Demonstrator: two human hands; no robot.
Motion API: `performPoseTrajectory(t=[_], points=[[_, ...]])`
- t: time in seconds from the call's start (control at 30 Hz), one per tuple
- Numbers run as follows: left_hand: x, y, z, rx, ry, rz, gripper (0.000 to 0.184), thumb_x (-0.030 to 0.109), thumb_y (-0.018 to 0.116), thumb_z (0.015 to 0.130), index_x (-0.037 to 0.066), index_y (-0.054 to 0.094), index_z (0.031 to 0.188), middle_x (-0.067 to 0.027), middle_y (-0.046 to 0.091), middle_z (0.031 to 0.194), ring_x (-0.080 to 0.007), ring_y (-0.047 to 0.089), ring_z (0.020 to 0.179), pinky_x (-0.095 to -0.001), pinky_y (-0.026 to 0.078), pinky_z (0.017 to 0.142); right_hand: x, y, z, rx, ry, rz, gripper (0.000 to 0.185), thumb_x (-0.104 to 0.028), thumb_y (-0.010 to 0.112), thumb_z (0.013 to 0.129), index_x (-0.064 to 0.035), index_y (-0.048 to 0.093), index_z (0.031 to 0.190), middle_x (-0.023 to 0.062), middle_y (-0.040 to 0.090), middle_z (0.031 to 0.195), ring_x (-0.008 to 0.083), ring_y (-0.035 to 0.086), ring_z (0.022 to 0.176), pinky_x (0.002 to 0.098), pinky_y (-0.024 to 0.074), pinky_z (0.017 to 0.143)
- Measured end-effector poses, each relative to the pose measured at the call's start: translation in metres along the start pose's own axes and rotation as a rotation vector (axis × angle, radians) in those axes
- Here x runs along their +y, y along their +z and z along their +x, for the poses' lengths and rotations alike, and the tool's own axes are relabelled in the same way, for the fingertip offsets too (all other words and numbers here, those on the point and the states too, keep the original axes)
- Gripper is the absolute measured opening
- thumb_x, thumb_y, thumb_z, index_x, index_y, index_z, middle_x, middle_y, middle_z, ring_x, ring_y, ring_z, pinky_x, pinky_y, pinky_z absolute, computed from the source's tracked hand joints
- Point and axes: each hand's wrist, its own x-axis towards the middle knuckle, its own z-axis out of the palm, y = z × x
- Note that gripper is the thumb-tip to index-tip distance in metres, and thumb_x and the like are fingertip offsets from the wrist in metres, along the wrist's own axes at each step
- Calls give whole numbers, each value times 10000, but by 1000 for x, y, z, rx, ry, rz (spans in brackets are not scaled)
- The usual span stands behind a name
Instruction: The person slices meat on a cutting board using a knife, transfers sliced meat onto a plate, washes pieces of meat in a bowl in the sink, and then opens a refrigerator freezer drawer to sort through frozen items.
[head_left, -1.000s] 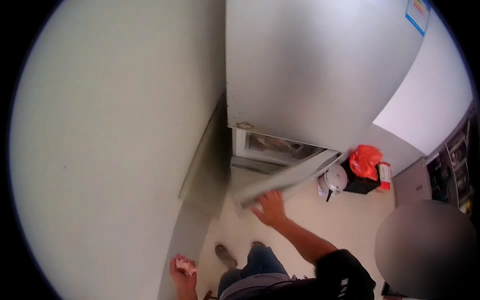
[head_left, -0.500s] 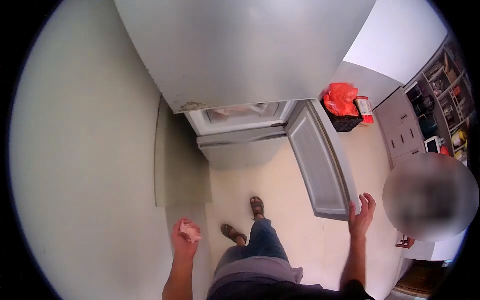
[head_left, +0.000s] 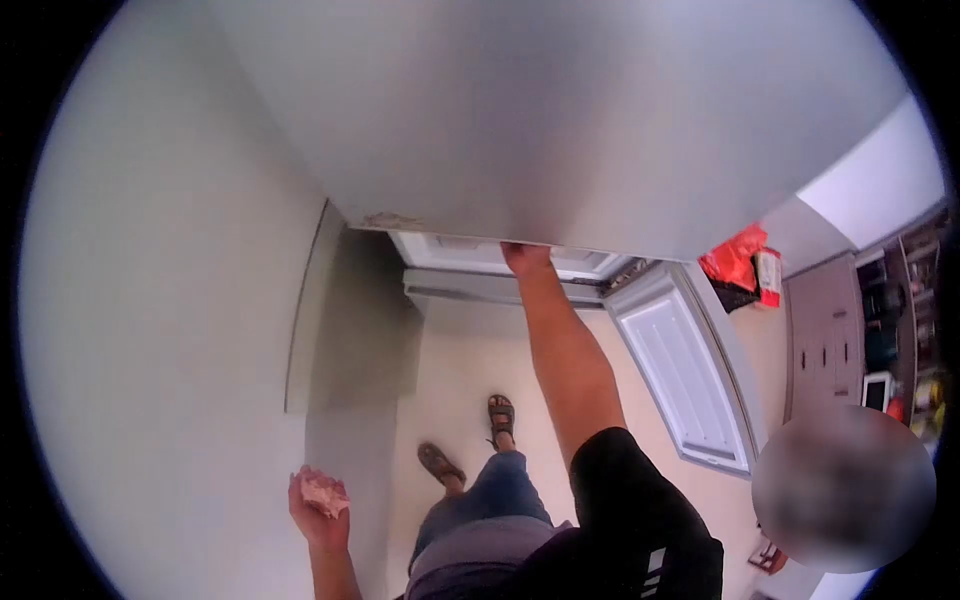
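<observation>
My left hand [head_left: 318,510], low at the left, is closed on a pale pink crumpled item [head_left: 325,493]. My right hand [head_left: 526,256] reaches into the lower compartment [head_left: 465,257] of a grey fridge [head_left: 560,120]. The fridge's upper door hides most of its fingers, and whether they hold anything cannot be made out. To the right, the lower fridge door [head_left: 685,370] stands swung open, its white inner side showing.
A red plastic bag [head_left: 735,258] sits on a black crate [head_left: 735,295] beyond the open door, beside a red and white package [head_left: 768,277]. Drawers [head_left: 822,340] and shelves stand at the far right. A wall panel is at the left.
The lower door has swung wide open to the right. My right hand has left the door and gone into the lower compartment. My left hand still holds the pink item.
</observation>
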Motion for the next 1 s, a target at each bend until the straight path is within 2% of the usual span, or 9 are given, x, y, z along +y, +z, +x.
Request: performPoseTrajectory(t=[0.1,0.23,0.33,0.43,0.57,0.63,0.77,0.87,1.0], points=[[-5,-1,-13,43,36,-59,194,291,490,967,119,579,968,15,628,805,-137,607,682,-332,503,673,8,8,-16,116,-22,-15,301,-409,507,933,-177,575,1113,-13,626,1023,188,600,804,315,507,679],[-7,4,-11,144,50,-80,175,276,493,964,116,565,962,18,608,794,-135,576,663,-317,471,620,11,-12,-62,246,33,-148,54,-107,538,839,-100,526,786,20,533,748,171,509,652,341,509,667],[-6,9,-1,131,25,-98,167,267,511,958,108,562,970,11,592,790,-139,564,674,-321,476,633,19,-24,-108,167,36,-84,57,-30,525,779,-83,508,765,44,532,771,197,523,699,347,505,702],[-2,-1,13,50,-19,-81,202,284,496,968,114,604,981,7,649,831,-152,639,717,-355,537,706,36,-40,-152,202,12,-52,32,-33,528,795,-65,524,789,100,555,852,272,560,831,407,509,848],[-3,13,23,-88,-54,-68,206,287,493,968,115,605,983,5,640,829,-153,641,729,-346,537,707,42,-45,-201,245,39,-62,53,-41,521,808,-57,554,847,101,584,901,272,569,846,426,509,876],[-4,24,25,19,-64,-84,182,264,494,964,93,552,980,-3,577,789,-158,559,684,-324,463,626,43,-43,-210,246,55,-57,86,-57,522,820,-48,571,890,100,600,947,268,576,856,428,503,884],[-5,36,29,101,-78,-6,192,276,478,968,98,550,976,-3,559,781,-155,547,680,-324,454,623,44,-54,-216,161,69,-74,110,-64,523,826,-43,582,916,94,616,941,261,583,855,435,498,893],[-2,18,34,-173,-100,-20,209,281,470,967,96,561,998,-10,590,857,-152,574,740,-330,475,675,48,-49,-223,203,55,-72,120,-55,508,831,-33,578,926,90,626,883,256,595,874,435,492,911],[-6,15,32,-81,-159,-74,226,277,482,963,81,576,1028,-12,595,883,-145,583,789,-341,490,733,37,-49,-228,186,133,-163,159,-84,519,857,-16,571,991,105,624,947,269,610,918,426,487,929]])
